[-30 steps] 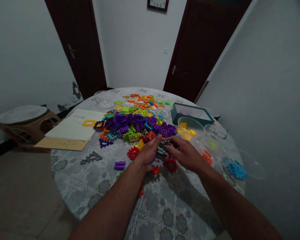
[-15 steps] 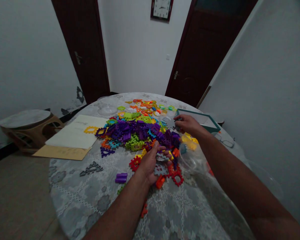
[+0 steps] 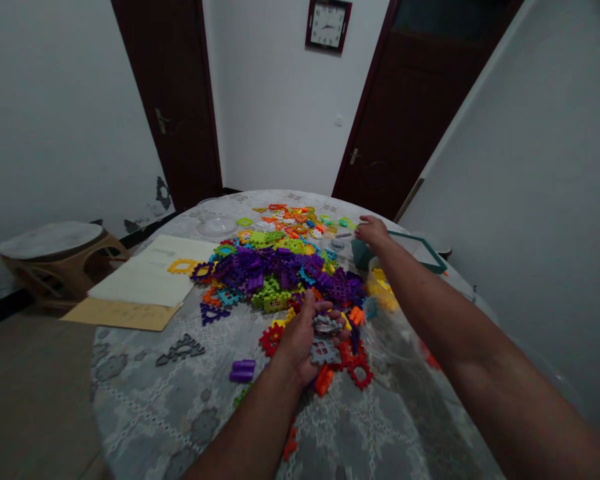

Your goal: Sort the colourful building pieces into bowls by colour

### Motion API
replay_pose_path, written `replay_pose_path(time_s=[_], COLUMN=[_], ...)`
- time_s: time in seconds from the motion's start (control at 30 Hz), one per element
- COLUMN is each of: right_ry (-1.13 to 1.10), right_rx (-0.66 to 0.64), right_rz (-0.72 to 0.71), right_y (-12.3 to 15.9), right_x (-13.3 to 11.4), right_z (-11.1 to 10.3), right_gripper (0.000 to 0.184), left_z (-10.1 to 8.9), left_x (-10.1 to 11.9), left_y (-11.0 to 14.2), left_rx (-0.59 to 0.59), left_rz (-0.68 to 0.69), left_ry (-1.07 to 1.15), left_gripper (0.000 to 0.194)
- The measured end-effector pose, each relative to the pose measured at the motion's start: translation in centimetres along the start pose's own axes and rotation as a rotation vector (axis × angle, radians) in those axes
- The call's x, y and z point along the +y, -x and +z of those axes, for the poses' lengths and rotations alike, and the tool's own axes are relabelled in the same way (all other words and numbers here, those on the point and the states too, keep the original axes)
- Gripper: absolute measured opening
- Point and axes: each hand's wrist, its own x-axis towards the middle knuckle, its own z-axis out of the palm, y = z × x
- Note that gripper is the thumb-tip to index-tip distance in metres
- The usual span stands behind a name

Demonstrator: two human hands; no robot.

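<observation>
Palm up, my left hand (image 3: pixel 300 337) cradles several grey plastic building pieces (image 3: pixel 326 325) with its fingers curled round them. One grey window-shaped piece (image 3: pixel 325 352) lies at the edge of the palm. My right hand (image 3: pixel 373 233) is stretched out at the far right, beside the green-edged box (image 3: pixel 363 255). Its fingers look apart, and nothing shows between them. A small dark grey piece (image 3: pixel 345 235) lies just left of its fingertips. Purple toothed pieces (image 3: pixel 250 267) form a big heap beyond my left hand, with lime green pieces (image 3: pixel 271 299) among them.
Orange pieces (image 3: pixel 295 217) are scattered at the back. A grey triangular piece (image 3: pixel 184 349) and a purple block (image 3: pixel 243 371) lie at the front left. Paper sheets (image 3: pixel 145 273) overhang the left table edge. A clear container with yellow pieces (image 3: pixel 383 283) sits under my right forearm.
My right hand has moved farther away, to the near left corner of the green-edged box. My left hand still holds the grey pieces. The view has tilted slightly upward.
</observation>
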Motion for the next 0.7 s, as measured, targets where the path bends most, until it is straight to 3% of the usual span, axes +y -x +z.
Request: replay_pose_path(time_s=[0.13, 0.27, 0.4, 0.5, 0.6, 0.7], right_ry=[-0.032, -0.044, 0.130, 0.261, 0.299, 0.325], right_rx=[-0.039, -0.166, -0.423, -0.532, -0.567, -0.534], right_rz=[-0.029, -0.102, -0.386, -0.638, -0.740, -0.727], right_y=[2.2, 7.3, 15.5, 22.0, 26.7, 28.6], right_x=[-0.3, -1.5, -3.0, -3.4, -2.3, -0.4], right_z=[-0.8, -2.7, -6.1, -7.9, -7.8, -6.6], right_gripper=[0.038, 0.025, 0.021, 0.020, 0.027, 0.026], left_z=[0.0, 0.0, 0.0, -0.1, -0.2, -0.2], left_x=[-0.1, -0.1, -0.1, -0.2, -0.4, -0.8], left_y=[0.0, -0.1, -0.3, -0.4, -0.5, -0.5], left_rx=[-0.036, -0.051, -0.063, -0.073, -0.111, -0.133], left_rz=[-0.014, -0.009, 0.009, -0.005, -0.025, -0.026], left_ry=[0.027, 0.036, 0.039, 0.020, -0.027, -0.082], left_gripper=[0.052, 0.053, 0.054, 0.055, 0.056, 0.057])
